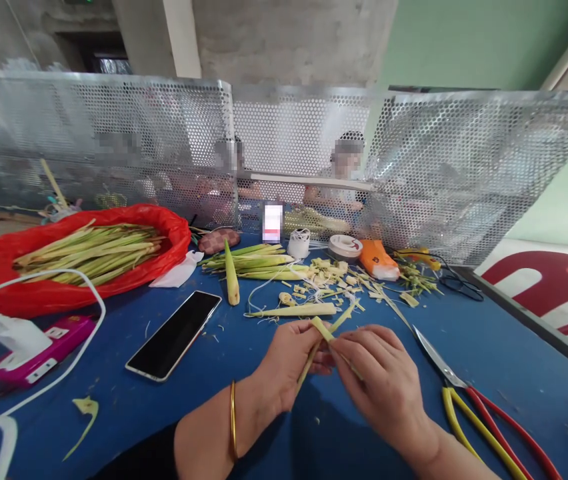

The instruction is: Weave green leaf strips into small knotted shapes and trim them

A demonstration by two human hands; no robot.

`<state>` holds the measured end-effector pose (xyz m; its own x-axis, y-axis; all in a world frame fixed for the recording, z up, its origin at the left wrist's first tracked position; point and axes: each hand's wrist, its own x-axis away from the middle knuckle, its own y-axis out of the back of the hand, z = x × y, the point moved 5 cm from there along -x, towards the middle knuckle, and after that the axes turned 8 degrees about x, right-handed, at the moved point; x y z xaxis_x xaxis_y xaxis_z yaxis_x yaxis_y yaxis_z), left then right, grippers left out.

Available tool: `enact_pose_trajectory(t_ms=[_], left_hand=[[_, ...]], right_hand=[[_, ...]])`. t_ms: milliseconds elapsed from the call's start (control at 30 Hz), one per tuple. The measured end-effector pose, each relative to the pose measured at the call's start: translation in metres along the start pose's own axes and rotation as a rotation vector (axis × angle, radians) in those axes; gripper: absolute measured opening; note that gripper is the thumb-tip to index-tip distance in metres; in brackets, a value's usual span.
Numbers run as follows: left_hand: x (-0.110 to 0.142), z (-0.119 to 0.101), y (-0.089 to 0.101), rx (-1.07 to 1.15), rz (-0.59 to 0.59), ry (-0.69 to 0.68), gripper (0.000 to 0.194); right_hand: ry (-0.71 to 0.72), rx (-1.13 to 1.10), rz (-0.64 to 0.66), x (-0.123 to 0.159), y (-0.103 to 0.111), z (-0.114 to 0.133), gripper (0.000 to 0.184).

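My left hand [284, 363] and my right hand [381, 377] meet over the blue table [489, 347], near its front edge. Both pinch thin pale green leaf strips [325, 328] that cross between the fingertips and stick up a little. A gold bangle [233, 420] circles my left wrist. Just beyond the hands lies a trimmed green stalk [297, 311] among several cut scraps [334, 273].
Scissors with yellow and red handles [469, 393] lie to the right. A black phone [174, 333] lies to the left, with a pink device and white cable [39, 350]. A red bag of stalks [84, 253] sits far left. Thread spool [298, 243], tape roll [345, 247], orange tool [379, 260]. People sit behind a perforated metal screen [439, 160].
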<state>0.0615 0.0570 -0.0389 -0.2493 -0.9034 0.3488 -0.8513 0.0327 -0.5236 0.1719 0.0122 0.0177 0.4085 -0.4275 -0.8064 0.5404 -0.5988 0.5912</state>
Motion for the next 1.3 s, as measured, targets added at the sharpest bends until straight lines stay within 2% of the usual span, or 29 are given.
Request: enact_pose_trajectory(t_ms=[100,267,467,667,767,867,900,967,1100,1200,1300], left_hand=[[0.003,-0.002,-0.004,0.072,0.063,0.028,0.016],[0.008,-0.011,-0.010,0.204,0.178,0.009,0.017],[0.005,-0.010,-0.006,0.208,0.068,-0.047,0.014],[0.002,-0.003,-0.004,0.249,0.068,-0.034,0.020],[0.002,0.000,-0.003,0.225,0.070,-0.030,0.025],[0.003,-0.001,-0.005,0.187,0.081,-0.039,0.027],[0.003,-0.001,-0.005,0.172,0.090,-0.040,0.027],[0.003,-0.003,-0.006,0.122,0.106,-0.055,0.027],[0.002,-0.004,-0.001,-0.014,0.044,-0.090,0.026],[0.002,-0.004,0.000,-0.063,0.049,-0.082,0.027],[0.003,-0.003,-0.001,-0.074,0.049,-0.069,0.027]], right_hand=[[-0.027,0.030,0.013,-0.002,-0.001,-0.002,0.014],[0.004,0.067,0.020,-0.004,-0.002,-0.002,0.015],[0.004,0.107,0.059,-0.003,-0.008,-0.003,0.018],[0.338,0.067,0.229,0.002,-0.021,0.017,0.025],[0.355,0.094,0.224,0.003,-0.021,0.019,0.026],[0.311,0.075,0.192,0.003,-0.019,0.017,0.023],[0.260,0.029,0.179,0.003,-0.017,0.014,0.021],[0.063,-0.114,0.121,0.002,-0.014,0.004,0.017],[-0.516,-0.440,0.019,0.009,-0.018,-0.029,0.016],[-0.902,-0.658,0.047,0.020,-0.032,-0.046,0.022],[-1.140,-0.817,0.118,0.027,-0.044,-0.050,0.030]])
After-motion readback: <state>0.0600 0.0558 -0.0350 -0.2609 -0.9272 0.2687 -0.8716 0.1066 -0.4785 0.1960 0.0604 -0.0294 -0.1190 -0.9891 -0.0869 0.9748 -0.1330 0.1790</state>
